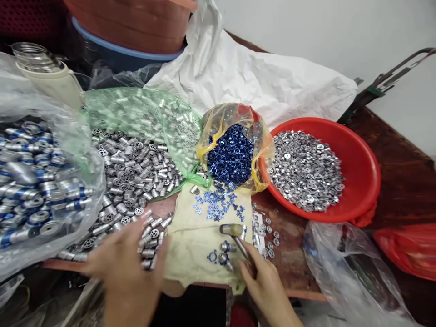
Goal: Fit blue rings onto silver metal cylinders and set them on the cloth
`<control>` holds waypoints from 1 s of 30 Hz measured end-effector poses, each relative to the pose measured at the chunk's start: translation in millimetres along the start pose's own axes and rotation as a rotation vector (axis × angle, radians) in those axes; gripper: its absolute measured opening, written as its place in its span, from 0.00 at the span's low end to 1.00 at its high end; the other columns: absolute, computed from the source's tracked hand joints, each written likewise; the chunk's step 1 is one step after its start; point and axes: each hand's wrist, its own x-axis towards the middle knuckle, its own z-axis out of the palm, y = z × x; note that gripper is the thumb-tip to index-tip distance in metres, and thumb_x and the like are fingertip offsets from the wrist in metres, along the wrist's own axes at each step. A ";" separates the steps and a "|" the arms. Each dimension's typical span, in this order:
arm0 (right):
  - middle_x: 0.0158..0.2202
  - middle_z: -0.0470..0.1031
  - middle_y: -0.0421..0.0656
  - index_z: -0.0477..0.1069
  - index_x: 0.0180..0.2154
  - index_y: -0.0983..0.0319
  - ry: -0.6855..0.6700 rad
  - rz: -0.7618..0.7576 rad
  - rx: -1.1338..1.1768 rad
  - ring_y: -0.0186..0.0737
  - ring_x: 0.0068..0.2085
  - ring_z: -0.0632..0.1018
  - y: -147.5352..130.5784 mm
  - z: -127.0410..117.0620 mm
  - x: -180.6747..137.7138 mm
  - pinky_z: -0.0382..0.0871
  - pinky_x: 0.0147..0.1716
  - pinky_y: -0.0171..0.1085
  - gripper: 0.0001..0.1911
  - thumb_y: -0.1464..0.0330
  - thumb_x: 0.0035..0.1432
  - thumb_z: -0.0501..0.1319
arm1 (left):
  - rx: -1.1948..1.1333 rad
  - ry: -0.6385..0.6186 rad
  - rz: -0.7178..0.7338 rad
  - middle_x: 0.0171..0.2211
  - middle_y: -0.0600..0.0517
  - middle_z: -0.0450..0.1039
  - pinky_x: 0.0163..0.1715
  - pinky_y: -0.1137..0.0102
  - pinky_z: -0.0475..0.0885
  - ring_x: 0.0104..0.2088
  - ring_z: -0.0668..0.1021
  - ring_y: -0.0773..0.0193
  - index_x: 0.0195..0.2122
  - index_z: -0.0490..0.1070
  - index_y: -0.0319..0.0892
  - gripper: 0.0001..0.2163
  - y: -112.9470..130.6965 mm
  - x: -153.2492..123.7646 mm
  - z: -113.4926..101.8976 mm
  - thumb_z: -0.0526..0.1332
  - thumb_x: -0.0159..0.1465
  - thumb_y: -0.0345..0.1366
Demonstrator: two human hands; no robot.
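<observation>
Cylinders (pixel 127 168) are lying in a wide heap on the left half of the table (pixel 293 259), partly under a green bag (pixel 136 109). The heap is stretching forward of the left hand (pixel 122 259) and to either side of it, so that hand is standing much nearer than the right; the cylinders' long axes are pointing every way. Over on the right, a red basin (pixel 361 168) is holding small discs (pixel 306 177). Between heap and basin, a cloth (pixel 190 245) is covering the table. The left hand is showing blurred, its fingers seemingly spread; I cannot tell whether it is holding anything. The right hand (pixel 267 277) is gripping a hammer (pixel 235 230), fingers curling round the handle, which is running forward and leftward to the head above the cloth. Left of that hand, silver parts (pixel 225 260) are lying beside one blue ring (pixel 212 257).
</observation>
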 end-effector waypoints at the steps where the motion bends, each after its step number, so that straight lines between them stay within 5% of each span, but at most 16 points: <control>1: 0.25 0.79 0.40 0.75 0.48 0.61 -0.016 0.024 0.013 0.39 0.24 0.78 2.4 4.3 5.0 0.73 0.27 0.32 0.14 0.63 0.66 0.57 | -0.152 -0.174 0.063 0.45 0.47 0.77 0.50 0.49 0.68 0.48 0.77 0.46 0.60 0.66 0.47 0.20 10.4 -5.5 3.3 0.62 0.67 0.40; 4: 0.19 0.68 0.34 0.73 0.36 0.60 0.010 0.082 0.085 0.35 0.20 0.70 -2.8 18.5 16.5 0.65 0.22 0.30 0.09 0.62 0.62 0.60 | -0.475 -0.622 0.061 0.38 0.54 0.78 0.42 0.62 0.72 0.37 0.79 0.59 0.60 0.65 0.49 0.18 42.0 -23.6 20.9 0.60 0.69 0.35; 6: 0.19 0.62 0.31 0.72 0.36 0.61 0.050 0.095 0.196 0.32 0.20 0.65 -14.1 26.6 18.7 0.61 0.21 0.29 0.09 0.62 0.62 0.61 | -0.527 -0.706 0.029 0.35 0.57 0.78 0.38 0.67 0.73 0.33 0.79 0.63 0.57 0.67 0.48 0.17 53.0 -29.6 31.1 0.63 0.68 0.36; 10: 0.24 0.71 0.35 0.73 0.45 0.62 -0.038 0.047 0.457 0.33 0.25 0.73 -38.0 33.1 18.3 0.68 0.26 0.28 0.10 0.64 0.66 0.59 | -0.447 -0.631 0.105 0.28 0.57 0.76 0.36 0.66 0.69 0.32 0.77 0.61 0.39 0.75 0.46 0.02 48.9 -27.9 38.2 0.66 0.65 0.35; 13: 0.45 0.82 0.45 0.68 0.60 0.60 -0.108 -0.012 0.458 0.39 0.45 0.82 -43.8 23.2 18.2 0.76 0.46 0.34 0.20 0.65 0.68 0.58 | -0.232 -0.461 0.182 0.31 0.53 0.79 0.43 0.59 0.64 0.35 0.76 0.54 0.42 0.76 0.44 0.04 37.0 -25.5 40.1 0.63 0.67 0.32; 16: 0.60 0.75 0.46 0.63 0.66 0.54 -0.068 -0.118 0.290 0.42 0.60 0.77 -40.4 3.2 11.8 0.71 0.58 0.38 0.24 0.68 0.71 0.55 | -0.066 -0.386 0.264 0.32 0.52 0.80 0.45 0.56 0.62 0.37 0.76 0.51 0.43 0.77 0.45 0.07 26.5 -25.2 44.1 0.63 0.66 0.30; 20: 0.48 0.82 0.46 0.59 0.69 0.52 0.077 -0.331 0.096 0.40 0.42 0.85 -39.3 -13.7 -4.5 0.79 0.41 0.30 0.28 0.72 0.70 0.52 | -0.043 -0.409 0.294 0.33 0.52 0.80 0.46 0.57 0.61 0.37 0.75 0.51 0.43 0.77 0.46 0.07 18.6 -26.1 45.8 0.63 0.66 0.31; 23: 0.34 0.80 0.44 0.58 0.69 0.51 0.007 -0.338 -0.041 0.36 0.27 0.81 -45.5 -7.8 -7.1 0.77 0.30 0.28 0.29 0.74 0.70 0.48 | -0.051 -0.417 0.306 0.34 0.53 0.80 0.45 0.58 0.62 0.37 0.76 0.52 0.45 0.76 0.46 0.08 20.5 -27.9 45.9 0.64 0.65 0.31; 27: 0.32 0.78 0.44 0.55 0.70 0.53 -0.104 -0.301 -0.096 0.36 0.28 0.81 -49.4 3.7 -0.8 0.76 0.29 0.28 0.30 0.73 0.71 0.44 | -0.064 -0.408 0.307 0.34 0.53 0.80 0.46 0.58 0.62 0.37 0.77 0.53 0.43 0.76 0.46 0.08 27.2 -26.3 48.4 0.66 0.63 0.30; 30: 0.35 0.80 0.45 0.57 0.70 0.56 -0.077 -0.249 -0.058 0.37 0.31 0.82 -38.5 2.8 -5.6 0.77 0.32 0.29 0.28 0.70 0.72 0.44 | -0.078 -0.356 0.279 0.34 0.53 0.81 0.45 0.59 0.63 0.37 0.77 0.53 0.42 0.76 0.48 0.07 8.3 -13.2 36.1 0.65 0.64 0.32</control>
